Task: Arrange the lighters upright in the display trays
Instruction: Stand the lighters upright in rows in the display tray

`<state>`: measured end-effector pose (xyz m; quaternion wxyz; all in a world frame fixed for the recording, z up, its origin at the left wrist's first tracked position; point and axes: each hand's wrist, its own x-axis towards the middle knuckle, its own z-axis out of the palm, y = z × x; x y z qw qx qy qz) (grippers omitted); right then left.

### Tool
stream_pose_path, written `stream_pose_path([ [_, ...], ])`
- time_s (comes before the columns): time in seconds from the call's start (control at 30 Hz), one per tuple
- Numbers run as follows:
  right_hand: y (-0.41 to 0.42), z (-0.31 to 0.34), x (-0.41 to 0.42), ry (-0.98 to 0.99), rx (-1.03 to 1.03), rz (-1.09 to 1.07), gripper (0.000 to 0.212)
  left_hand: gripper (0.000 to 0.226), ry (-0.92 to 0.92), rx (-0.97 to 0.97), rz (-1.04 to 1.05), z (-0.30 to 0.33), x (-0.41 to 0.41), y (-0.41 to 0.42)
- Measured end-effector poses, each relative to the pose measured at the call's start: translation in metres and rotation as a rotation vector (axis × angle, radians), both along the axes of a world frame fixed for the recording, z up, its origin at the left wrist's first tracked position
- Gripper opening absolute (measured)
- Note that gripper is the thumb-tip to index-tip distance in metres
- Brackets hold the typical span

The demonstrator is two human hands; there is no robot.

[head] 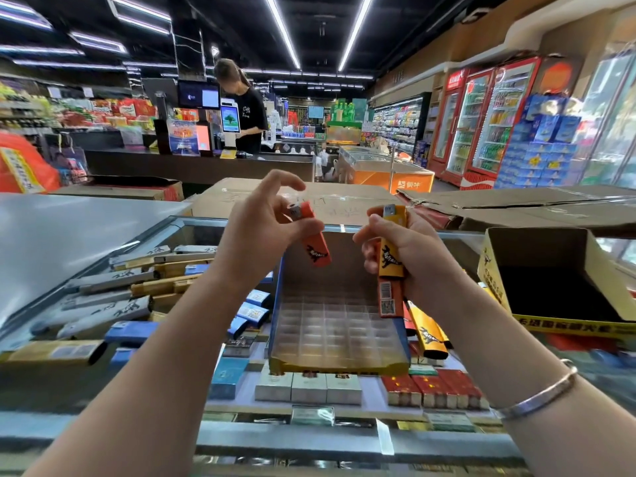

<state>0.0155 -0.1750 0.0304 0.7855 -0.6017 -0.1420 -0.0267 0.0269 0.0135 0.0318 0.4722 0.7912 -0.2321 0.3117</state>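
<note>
An open display tray (pixel 339 364) with a clear grid of empty cells stands on the glass counter in front of me. My left hand (pixel 261 232) pinches one orange lighter (pixel 315 247) above the tray's back wall, metal head up and tilted. My right hand (pixel 402 249) grips a bunch of lighters: a yellow one (pixel 392 259) in front, an orange one (pixel 390 299) sticking out below. Right of the tray, more yellow and orange lighters (pixel 428 335) lie loose on the counter.
A yellow cardboard box (pixel 495 270), open and dark inside, stands at the right. Cigarette packs and cartons (pixel 113 294) fill the case under the glass. Flattened cartons (pixel 516 204) lie behind the counter. A person (pixel 249 108) stands at a checkout further back.
</note>
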Motion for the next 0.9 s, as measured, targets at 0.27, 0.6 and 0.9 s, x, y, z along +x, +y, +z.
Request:
stream_pose_path([
  [0.27,0.001,-0.004,0.001,-0.044,-0.073,-0.070,0.005,0.019,-0.003,0.334,0.087,-0.003,0.009,0.014],
  [0.6,0.001,-0.008,0.005,-0.059,-0.121,-0.069,0.005,0.010,0.000,0.421,0.091,-0.009,0.017,0.026],
  [0.9,0.000,-0.007,0.005,-0.049,-0.166,-0.091,0.004,0.012,-0.050,0.509,0.194,-0.012,0.016,0.023],
])
